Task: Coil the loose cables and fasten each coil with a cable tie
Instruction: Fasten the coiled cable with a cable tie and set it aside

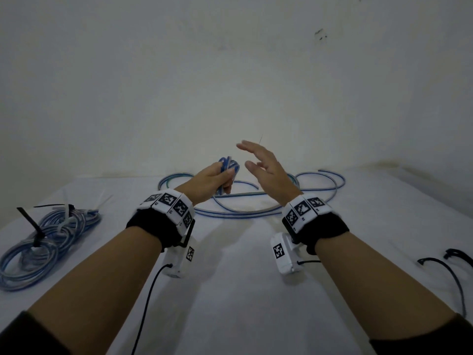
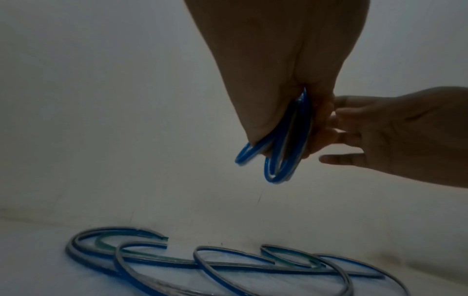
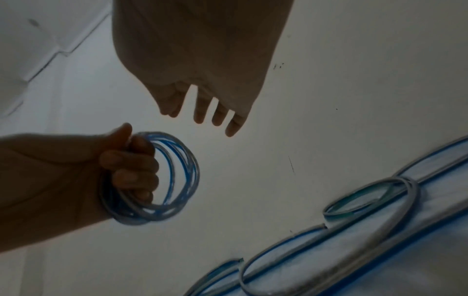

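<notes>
My left hand [image 1: 217,178] is raised above the white table and grips a small coil of blue cable [image 1: 230,165] [image 2: 281,156] [image 3: 174,174]; its fingers are curled round the loops. My right hand [image 1: 261,162] [image 3: 202,108] hovers just to the right of the coil, fingers straight and spread, holding nothing. Several loose blue cables [image 1: 256,201] [image 2: 202,260] [image 3: 354,230] lie curved on the table beneath both hands. At the left lie finished coils [image 1: 48,239], bound with a black tie [image 1: 33,224] and a white tie [image 1: 67,213].
Black cable ties [image 1: 450,267] lie on the white table [image 1: 243,290] at the right edge. A pale wall [image 1: 230,73] rises right behind the loose cables. Black leads hang from both wrist cameras.
</notes>
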